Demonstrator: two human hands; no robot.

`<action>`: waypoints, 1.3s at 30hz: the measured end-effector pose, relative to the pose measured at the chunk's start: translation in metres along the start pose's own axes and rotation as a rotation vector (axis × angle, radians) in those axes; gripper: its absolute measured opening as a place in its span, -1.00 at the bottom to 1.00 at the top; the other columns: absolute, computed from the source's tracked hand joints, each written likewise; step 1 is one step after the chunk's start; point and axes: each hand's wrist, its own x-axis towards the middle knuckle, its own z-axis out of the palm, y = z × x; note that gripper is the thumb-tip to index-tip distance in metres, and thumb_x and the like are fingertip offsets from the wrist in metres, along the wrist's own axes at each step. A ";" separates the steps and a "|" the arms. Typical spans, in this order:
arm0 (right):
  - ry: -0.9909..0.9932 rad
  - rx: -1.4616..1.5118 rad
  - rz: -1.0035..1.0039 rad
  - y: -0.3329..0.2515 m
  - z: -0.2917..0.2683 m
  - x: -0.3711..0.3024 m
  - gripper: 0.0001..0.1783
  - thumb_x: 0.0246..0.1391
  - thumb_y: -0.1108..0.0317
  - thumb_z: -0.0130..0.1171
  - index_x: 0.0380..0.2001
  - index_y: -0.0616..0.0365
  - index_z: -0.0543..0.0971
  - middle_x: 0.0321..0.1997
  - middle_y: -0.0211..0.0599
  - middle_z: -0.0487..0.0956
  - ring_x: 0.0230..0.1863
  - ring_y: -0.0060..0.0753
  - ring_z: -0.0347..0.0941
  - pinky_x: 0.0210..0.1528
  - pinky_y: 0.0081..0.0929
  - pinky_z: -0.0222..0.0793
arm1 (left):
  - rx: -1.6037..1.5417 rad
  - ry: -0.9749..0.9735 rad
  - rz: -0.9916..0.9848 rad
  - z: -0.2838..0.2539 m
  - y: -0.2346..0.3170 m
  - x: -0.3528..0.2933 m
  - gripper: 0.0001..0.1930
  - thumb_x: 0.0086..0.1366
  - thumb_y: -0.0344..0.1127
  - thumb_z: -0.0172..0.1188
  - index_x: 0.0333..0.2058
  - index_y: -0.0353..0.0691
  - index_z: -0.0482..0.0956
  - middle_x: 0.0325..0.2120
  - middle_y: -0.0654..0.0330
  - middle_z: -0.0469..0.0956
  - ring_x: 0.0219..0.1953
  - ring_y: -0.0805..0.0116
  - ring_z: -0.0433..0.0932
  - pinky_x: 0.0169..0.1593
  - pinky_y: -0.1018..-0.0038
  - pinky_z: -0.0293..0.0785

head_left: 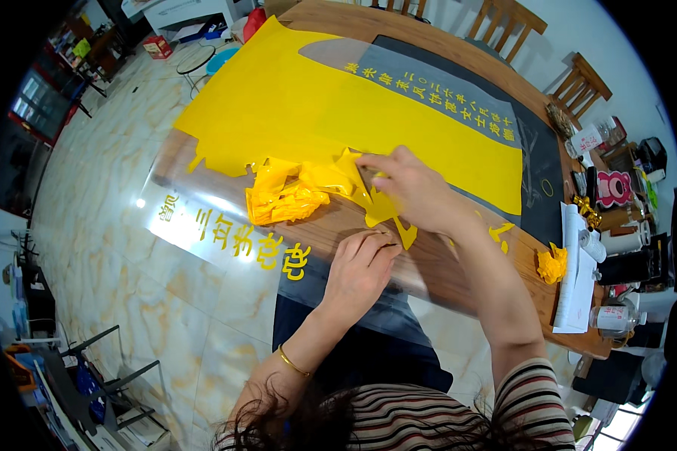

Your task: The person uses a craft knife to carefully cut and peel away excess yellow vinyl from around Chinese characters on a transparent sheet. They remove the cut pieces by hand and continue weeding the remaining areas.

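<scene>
View from above of my two hands at a wooden table [323, 19]. My right hand [417, 192] reaches over the crumpled yellow film [289, 199], index finger extended to its upper right end and thumb lower; whether they pinch it, I cannot tell. My left hand [359, 270] lies lower, near the table's edge, fingers bent and fingertips drawn together beside a pointed yellow scrap [408, 236]; whether anything is grasped between them is likewise hidden. The crumpled film lies between the large yellow sheet [308, 98], spread across the table, and the clear sheet [233, 244] bearing yellow characters, which overhangs the near edge. At right: a small yellow wad [551, 263], just beside white papers [570, 293].
</scene>
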 end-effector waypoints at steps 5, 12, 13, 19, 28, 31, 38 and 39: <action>-0.118 -0.207 -0.048 -0.006 0.005 0.009 -0.60 0.39 0.28 0.04 0.25 -0.02 0.52 0.06 -0.05 0.49 0.06 -0.06 0.51 0.08 -0.28 0.45 | 0.007 0.000 -0.010 -0.001 0.001 -0.001 -0.68 0.13 -0.49 0.36 -0.10 -0.19 0.65 -0.04 0.18 0.53 0.08 0.11 0.49 0.18 0.21 0.42; 0.041 -0.089 0.031 0.039 -0.027 -0.058 -0.63 0.24 0.30 0.25 0.10 0.03 0.60 -0.09 -0.17 0.54 -0.07 -0.10 0.54 -0.03 -0.30 0.46 | 0.016 -0.017 -0.017 -0.003 0.002 -0.002 -0.66 0.13 -0.48 0.35 -0.07 -0.18 0.64 -0.03 0.17 0.52 0.10 0.10 0.48 0.20 0.19 0.41; 0.069 -0.077 -0.011 0.044 -0.022 -0.066 -0.64 0.20 0.32 0.29 0.08 0.04 0.61 -0.10 -0.18 0.55 -0.09 -0.10 0.54 -0.05 -0.31 0.46 | 0.016 -0.021 -0.016 -0.004 0.002 -0.002 -0.66 0.14 -0.48 0.35 -0.07 -0.18 0.64 -0.03 0.17 0.52 0.10 0.10 0.48 0.20 0.19 0.40; 0.151 -0.165 -0.145 0.038 0.008 -0.078 -0.68 0.11 0.35 0.37 -0.05 0.11 0.69 -0.10 -0.16 0.57 0.00 -0.09 0.55 0.00 -0.26 0.51 | 0.038 -0.030 -0.015 -0.002 0.002 -0.002 -0.66 0.15 -0.49 0.34 -0.06 -0.17 0.64 -0.02 0.17 0.51 0.11 0.09 0.47 0.20 0.19 0.40; 0.163 -0.275 -0.129 0.031 0.017 -0.075 -0.67 0.17 0.31 0.34 0.01 0.08 0.67 0.05 -0.15 0.56 0.10 -0.14 0.52 -0.06 -0.27 0.56 | 0.051 -0.032 -0.009 -0.002 0.002 -0.001 -0.66 0.14 -0.50 0.34 -0.07 -0.17 0.64 -0.03 0.16 0.51 0.10 0.09 0.48 0.20 0.19 0.40; 0.164 -0.273 -0.116 0.031 0.019 -0.074 -0.67 0.18 0.30 0.33 0.01 0.09 0.67 0.05 -0.15 0.56 0.10 -0.15 0.52 -0.06 -0.28 0.56 | 0.046 -0.034 -0.012 -0.002 0.003 -0.001 -0.67 0.15 -0.50 0.34 -0.07 -0.17 0.64 -0.03 0.16 0.51 0.10 0.09 0.48 0.20 0.19 0.40; 0.161 -0.283 -0.106 0.029 0.020 -0.074 -0.67 0.19 0.30 0.33 0.01 0.10 0.68 0.05 -0.16 0.56 0.10 -0.14 0.53 -0.05 -0.30 0.57 | 0.039 -0.040 -0.019 -0.002 0.003 -0.001 -0.67 0.15 -0.50 0.34 -0.07 -0.17 0.64 -0.03 0.15 0.51 0.10 0.09 0.48 0.20 0.19 0.40; 0.165 -0.284 -0.109 0.029 0.020 -0.074 -0.68 0.19 0.31 0.33 0.01 0.10 0.68 0.06 -0.16 0.56 0.10 -0.14 0.53 -0.05 -0.31 0.57 | 0.040 -0.040 -0.017 -0.002 0.003 -0.001 -0.67 0.15 -0.50 0.34 -0.07 -0.17 0.64 -0.03 0.15 0.51 0.10 0.09 0.48 0.20 0.19 0.40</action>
